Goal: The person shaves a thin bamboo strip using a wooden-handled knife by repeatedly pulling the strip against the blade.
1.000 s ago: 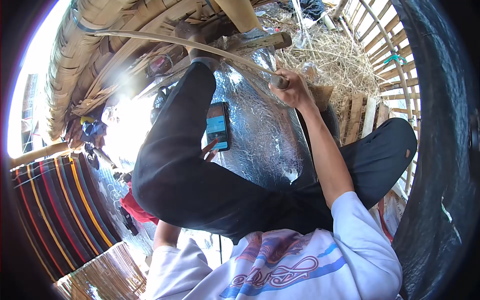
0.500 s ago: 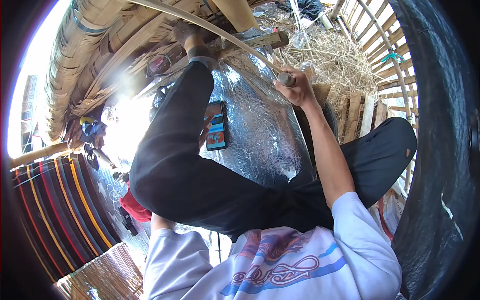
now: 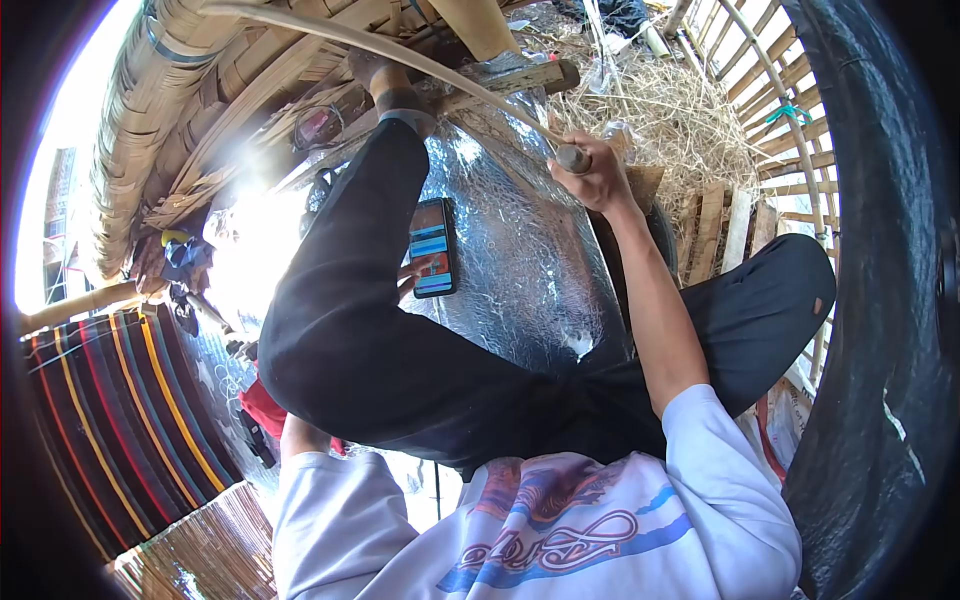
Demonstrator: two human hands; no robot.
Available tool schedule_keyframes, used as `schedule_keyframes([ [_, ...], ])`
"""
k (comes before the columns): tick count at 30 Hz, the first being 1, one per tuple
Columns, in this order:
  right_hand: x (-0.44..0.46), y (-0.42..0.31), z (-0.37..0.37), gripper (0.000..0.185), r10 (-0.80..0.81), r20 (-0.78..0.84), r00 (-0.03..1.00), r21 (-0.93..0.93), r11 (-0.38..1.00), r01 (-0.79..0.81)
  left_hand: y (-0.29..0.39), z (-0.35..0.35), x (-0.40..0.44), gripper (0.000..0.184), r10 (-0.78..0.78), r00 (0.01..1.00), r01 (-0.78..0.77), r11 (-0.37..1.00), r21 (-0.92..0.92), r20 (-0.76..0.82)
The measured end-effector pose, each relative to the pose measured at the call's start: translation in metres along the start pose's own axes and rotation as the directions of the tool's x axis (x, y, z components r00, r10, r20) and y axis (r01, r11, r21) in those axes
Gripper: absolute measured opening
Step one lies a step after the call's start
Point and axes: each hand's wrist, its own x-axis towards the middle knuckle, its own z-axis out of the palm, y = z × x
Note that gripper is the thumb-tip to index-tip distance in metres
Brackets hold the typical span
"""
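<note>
My right hand (image 3: 597,175) is closed around the handle of a long machete (image 3: 440,70), whose pale, slightly curved blade reaches up and to the left. The butt of its rounded handle pokes out from my fist. Below my raised left knee, a phone (image 3: 432,245) with a lit screen lies on the shiny silver sheet. Fingers of my left hand (image 3: 415,272) come out from behind my leg, stretched over the lower part of the screen. The rest of that hand is hidden by the leg.
A large bundle of woven bamboo strips (image 3: 150,130) rises at the upper left. My foot (image 3: 378,72) rests near a wooden beam (image 3: 515,85). Dry straw (image 3: 660,120) lies behind my right hand, with a slatted bamboo wall (image 3: 790,110) beyond. A striped cloth (image 3: 125,425) spreads at the left.
My left fingers have moved down the phone, and the screen content has shifted. The machete's far end has moved slightly down, bringing its tip into sight.
</note>
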Motion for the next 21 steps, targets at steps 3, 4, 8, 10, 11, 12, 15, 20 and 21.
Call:
schedule_keyframes([
  [3, 0.001, 0.007, 0.004, 0.032, -0.074, -0.033, 0.997, -0.035, 0.997, 0.073, -0.006, 0.002, -0.004, 0.040, -0.019, 1.000, 0.019, 1.000, 0.006, 0.016],
  [4, 0.000, 0.006, 0.003, 0.032, -0.072, -0.033, 0.997, -0.036, 0.997, 0.071, -0.006, 0.002, -0.003, 0.040, -0.021, 1.000, 0.021, 1.000, 0.003, 0.013],
  [8, -0.002, -0.002, -0.001, 0.030, -0.007, -0.003, 1.000, -0.012, 1.000, 0.007, -0.004, -0.002, -0.004, 0.039, -0.014, 1.000, 0.014, 1.000, 0.004, 0.003],
  [10, -0.002, -0.003, -0.002, 0.030, -0.002, -0.011, 1.000, -0.001, 1.000, 0.002, -0.003, -0.003, -0.004, 0.039, -0.014, 1.000, 0.014, 1.000, 0.008, 0.003],
  [11, -0.002, -0.003, -0.003, 0.029, 0.000, -0.007, 1.000, -0.003, 1.000, 0.000, -0.003, -0.003, -0.003, 0.039, -0.015, 1.000, 0.015, 1.000, 0.011, 0.003],
  [12, -0.002, -0.003, -0.003, 0.029, 0.001, -0.003, 1.000, -0.005, 1.000, -0.001, -0.003, -0.004, -0.004, 0.038, -0.018, 1.000, 0.018, 1.000, 0.015, 0.001],
  [15, -0.001, 0.000, -0.002, 0.030, -0.031, -0.003, 1.000, -0.025, 0.999, 0.031, -0.004, -0.005, -0.006, 0.038, -0.020, 1.000, 0.020, 1.000, 0.011, -0.004],
  [20, -0.002, -0.002, -0.002, 0.030, -0.033, -0.003, 0.999, -0.047, 0.998, 0.033, -0.002, -0.008, -0.008, 0.037, -0.026, 1.000, 0.026, 0.999, 0.019, -0.007],
  [21, -0.002, -0.002, -0.002, 0.031, -0.037, -0.006, 0.999, -0.047, 0.998, 0.037, -0.002, -0.009, -0.008, 0.037, -0.029, 1.000, 0.030, 0.999, 0.022, -0.010],
])
